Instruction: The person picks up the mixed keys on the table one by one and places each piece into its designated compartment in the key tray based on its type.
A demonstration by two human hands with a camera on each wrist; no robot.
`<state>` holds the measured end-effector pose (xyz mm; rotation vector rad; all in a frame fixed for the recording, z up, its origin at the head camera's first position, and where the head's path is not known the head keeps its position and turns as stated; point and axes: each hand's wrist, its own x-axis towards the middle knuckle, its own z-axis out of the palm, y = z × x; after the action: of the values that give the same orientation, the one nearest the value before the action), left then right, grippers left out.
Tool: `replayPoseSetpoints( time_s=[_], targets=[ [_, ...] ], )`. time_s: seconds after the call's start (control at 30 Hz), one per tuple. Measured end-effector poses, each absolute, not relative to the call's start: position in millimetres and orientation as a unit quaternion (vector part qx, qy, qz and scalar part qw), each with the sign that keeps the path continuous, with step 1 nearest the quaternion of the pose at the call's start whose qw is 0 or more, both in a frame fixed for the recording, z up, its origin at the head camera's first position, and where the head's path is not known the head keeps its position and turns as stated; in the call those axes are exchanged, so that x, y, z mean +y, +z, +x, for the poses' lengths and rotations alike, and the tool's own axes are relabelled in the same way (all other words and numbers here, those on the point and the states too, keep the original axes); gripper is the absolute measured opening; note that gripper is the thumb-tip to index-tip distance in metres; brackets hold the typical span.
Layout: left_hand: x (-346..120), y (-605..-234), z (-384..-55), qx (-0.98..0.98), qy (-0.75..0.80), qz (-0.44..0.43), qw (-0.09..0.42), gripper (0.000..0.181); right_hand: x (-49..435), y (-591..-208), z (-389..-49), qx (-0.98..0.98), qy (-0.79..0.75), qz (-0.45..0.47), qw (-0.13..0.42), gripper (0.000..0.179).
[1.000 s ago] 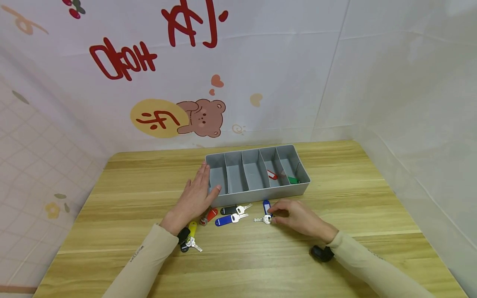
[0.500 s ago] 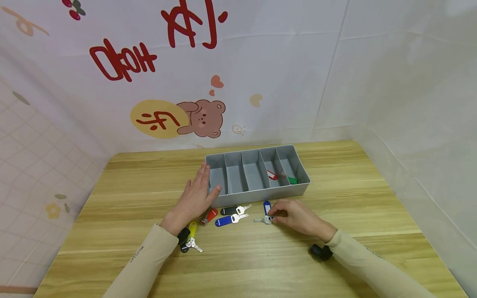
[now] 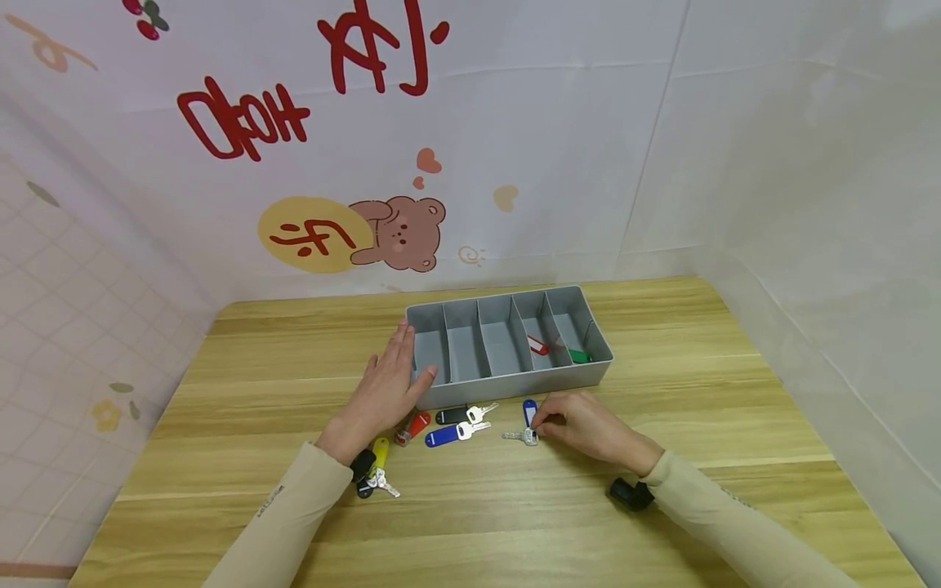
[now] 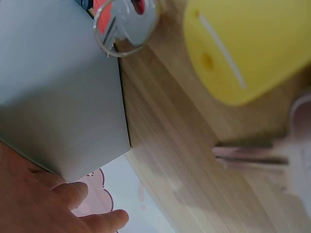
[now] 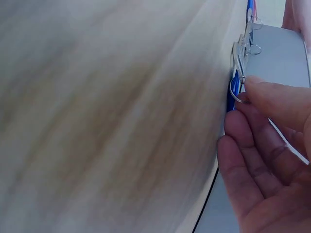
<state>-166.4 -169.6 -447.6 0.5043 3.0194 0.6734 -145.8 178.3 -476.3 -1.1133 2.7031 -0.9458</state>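
Right hand (image 3: 588, 425) pinches blue-tagged key (image 3: 528, 420) | left hand (image 3: 385, 388) flat against tray (image 3: 515, 380) edge

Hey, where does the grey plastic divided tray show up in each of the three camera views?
Head view: the grey plastic divided tray sits mid-table, its left end under the left hand.
Left wrist view: its grey outer wall fills the upper left, fingers against its lower corner.
Right wrist view: a grey strip at the right edge, behind the right hand's fingers.
Shared landmark: the light wooden table.
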Motion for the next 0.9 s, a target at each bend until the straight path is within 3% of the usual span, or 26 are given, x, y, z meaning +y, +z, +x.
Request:
replayPoseSetpoints(
  time_s=[0.53,0.9],
  targets=[
    [-169,-446,-167,0.965,0.209,0.161,0.004,0.087,178,-461,-139,0.838,-0.38,-0.387,-0.053,0.011],
    [-169,-447,-166,0.965,0.21,0.159,0.005,0.088,179,-446,-134,0.839,-0.389,-0.369,-0.093,0.024]
  ],
)
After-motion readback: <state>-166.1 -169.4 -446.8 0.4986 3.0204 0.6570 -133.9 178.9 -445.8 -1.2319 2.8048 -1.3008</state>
